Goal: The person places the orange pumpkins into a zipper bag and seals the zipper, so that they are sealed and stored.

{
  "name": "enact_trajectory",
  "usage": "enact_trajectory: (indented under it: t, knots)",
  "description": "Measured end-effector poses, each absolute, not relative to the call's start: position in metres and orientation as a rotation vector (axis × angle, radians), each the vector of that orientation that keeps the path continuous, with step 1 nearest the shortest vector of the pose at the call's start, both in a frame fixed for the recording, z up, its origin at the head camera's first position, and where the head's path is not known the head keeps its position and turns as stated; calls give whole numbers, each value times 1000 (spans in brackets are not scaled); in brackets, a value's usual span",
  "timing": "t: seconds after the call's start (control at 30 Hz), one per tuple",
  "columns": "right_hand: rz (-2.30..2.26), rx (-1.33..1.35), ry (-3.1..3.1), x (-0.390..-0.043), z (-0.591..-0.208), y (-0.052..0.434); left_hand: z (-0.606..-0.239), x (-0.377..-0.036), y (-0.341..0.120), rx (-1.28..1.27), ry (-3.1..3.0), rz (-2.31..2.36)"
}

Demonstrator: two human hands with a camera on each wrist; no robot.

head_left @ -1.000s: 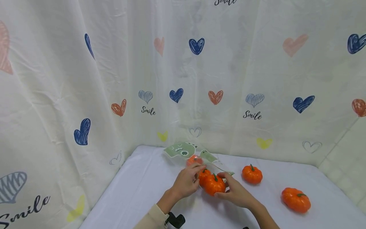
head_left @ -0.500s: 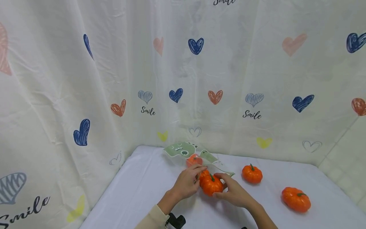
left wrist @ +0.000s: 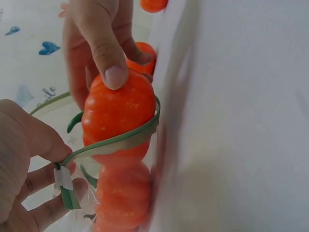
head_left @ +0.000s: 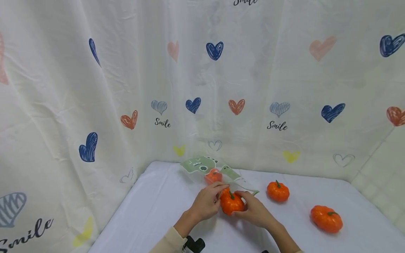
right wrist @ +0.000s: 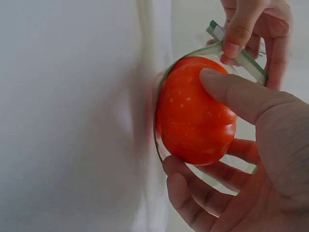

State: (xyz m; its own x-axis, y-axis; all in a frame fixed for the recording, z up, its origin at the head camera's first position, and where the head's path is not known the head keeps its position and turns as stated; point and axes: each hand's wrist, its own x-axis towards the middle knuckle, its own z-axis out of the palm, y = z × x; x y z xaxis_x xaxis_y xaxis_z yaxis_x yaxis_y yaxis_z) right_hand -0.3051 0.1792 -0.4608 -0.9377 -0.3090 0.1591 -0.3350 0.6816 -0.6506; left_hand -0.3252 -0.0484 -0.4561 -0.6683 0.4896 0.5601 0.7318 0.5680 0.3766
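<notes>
My right hand [head_left: 257, 211] grips a small orange pumpkin [head_left: 232, 203] with a green stem, thumb on one side and fingers on the other. This pumpkin sits partly inside the mouth of a clear zip bag [head_left: 200, 165] printed with green cartoon shapes. In the left wrist view the bag's green zip edge [left wrist: 113, 141] curves across the pumpkin. My left hand [head_left: 206, 202] pinches that edge beside the white slider [left wrist: 63, 178]. Through the plastic another pumpkin [left wrist: 124, 195] shows right behind the held one. A further pumpkin [head_left: 213, 176] lies deeper in the bag.
Two more pumpkins lie on the white-covered table [head_left: 152, 207] to the right: an upright one [head_left: 278, 192] and a tilted one [head_left: 326, 219] nearer the front. A white curtain [head_left: 190, 77] with hearts hangs behind the table.
My right hand has moved left with the pumpkin, bringing it farther into the bag's mouth and over the pumpkin behind it. My left hand keeps its place on the bag's edge.
</notes>
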Motion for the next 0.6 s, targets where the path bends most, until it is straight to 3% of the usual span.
enact_trajectory:
  t: [0.6]
  knots:
    - [1309,398,-2777,-310,-471,169,-457,-326,-48,-1008,-2370,-830]
